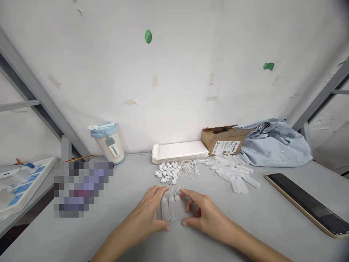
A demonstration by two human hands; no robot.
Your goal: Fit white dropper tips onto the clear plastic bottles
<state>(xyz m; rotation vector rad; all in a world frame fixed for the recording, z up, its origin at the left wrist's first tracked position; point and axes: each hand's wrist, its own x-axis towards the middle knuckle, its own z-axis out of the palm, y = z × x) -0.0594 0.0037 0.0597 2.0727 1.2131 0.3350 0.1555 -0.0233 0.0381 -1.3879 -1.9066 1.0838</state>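
Observation:
Three small translucent plastic bottles (171,209) lie side by side on the grey table, with thin white loops of string at their necks. My left hand (149,211) is curved around their left side, its thumb below their bases and its fingertips near the necks. Opposite it, my right hand (205,214) frames the right side, with index finger and thumb apart and the other fingers curled. Both hands look open; whether they touch the bottles is hard to tell. Just beyond are small white caps (167,171) and a heap of white string loops (188,168).
More translucent bottles (231,169) are scattered at right. Behind stand a stack of flat white boxes (181,150) and a cardboard box (222,142), beside blue cloth (275,145). A phone (305,203) lies far right; a tumbler (107,143) and power strip (27,185) are left.

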